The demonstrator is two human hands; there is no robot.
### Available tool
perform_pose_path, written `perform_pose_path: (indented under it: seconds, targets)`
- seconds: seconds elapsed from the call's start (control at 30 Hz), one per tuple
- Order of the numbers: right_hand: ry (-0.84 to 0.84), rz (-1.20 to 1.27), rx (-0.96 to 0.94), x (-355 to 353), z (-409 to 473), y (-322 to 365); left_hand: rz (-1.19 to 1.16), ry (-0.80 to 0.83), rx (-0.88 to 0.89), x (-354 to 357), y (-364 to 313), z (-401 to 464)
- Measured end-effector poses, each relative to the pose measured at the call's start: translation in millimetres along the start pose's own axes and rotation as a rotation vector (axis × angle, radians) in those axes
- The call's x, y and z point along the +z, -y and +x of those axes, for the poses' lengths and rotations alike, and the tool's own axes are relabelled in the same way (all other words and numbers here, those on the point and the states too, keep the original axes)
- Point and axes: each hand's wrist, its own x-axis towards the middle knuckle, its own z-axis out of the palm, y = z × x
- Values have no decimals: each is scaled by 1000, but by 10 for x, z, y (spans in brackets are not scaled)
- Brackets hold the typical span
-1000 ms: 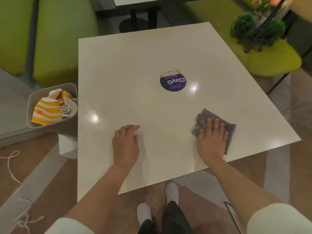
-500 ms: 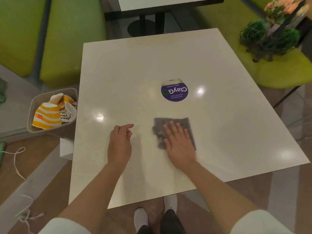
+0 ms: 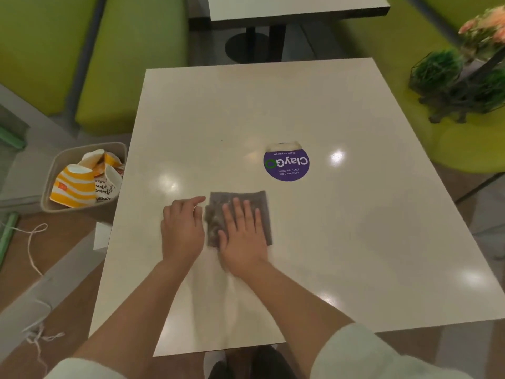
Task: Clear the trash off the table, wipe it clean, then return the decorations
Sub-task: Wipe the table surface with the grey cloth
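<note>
A grey cloth [image 3: 258,203] lies flat on the cream table [image 3: 273,110], just below a round purple sticker [image 3: 286,165]. My right hand [image 3: 241,236] presses palm-down on the cloth with fingers spread. My left hand [image 3: 182,231] rests on the tabletop right beside it, fingers loosely curled, forefinger almost touching the cloth's left edge. The decorations, green plants in a dark wire stand with pink flowers [image 3: 461,75], sit on the green seat at the right. A grey bin [image 3: 53,170] left of the table holds crumpled yellow-striped paper cups [image 3: 79,184].
Green bench seats [image 3: 131,56] stand at the far left and a green seat [image 3: 470,149] at the right. A second table [image 3: 295,6] on a dark pedestal is behind. White string [image 3: 31,242] trails on the floor at the left. My shoes show under the near edge.
My right hand has slid the cloth leftwards from the table's right side to the middle, up against my left hand. The left hand stayed roughly in place.
</note>
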Motion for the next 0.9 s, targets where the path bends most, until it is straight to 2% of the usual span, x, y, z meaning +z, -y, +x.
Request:
perform_pose_path:
  seconds: [0.1, 0.17, 0.33, 0.4, 0.47, 0.57, 0.8, 0.9]
  targets:
    - [52, 13, -211, 38, -68, 69, 1, 12, -8, 22, -39, 29]
    - [21, 0, -205, 2, 7, -173, 7, 26, 1, 34, -52, 55]
    - [-100, -73, 178, -248, 180, -1165, 19, 69, -9, 51, -67, 170]
    - [-83, -78, 311, -376, 181, -1490, 35, 69, 2, 66, -44, 220]
    - [-94, -66, 440, -416, 205, -1567, 58, 73, 23, 75, -15, 290]
    - [-194, -18, 548, -330, 299, -1193, 59, 95, 29, 66, 37, 405]
    - [-112, 0, 135, 33, 571, 203, 24, 104, 7, -67, 203, 688]
    - [1, -39, -99, 86, 602, 348, 28, 118, 11, -112, 210, 804]
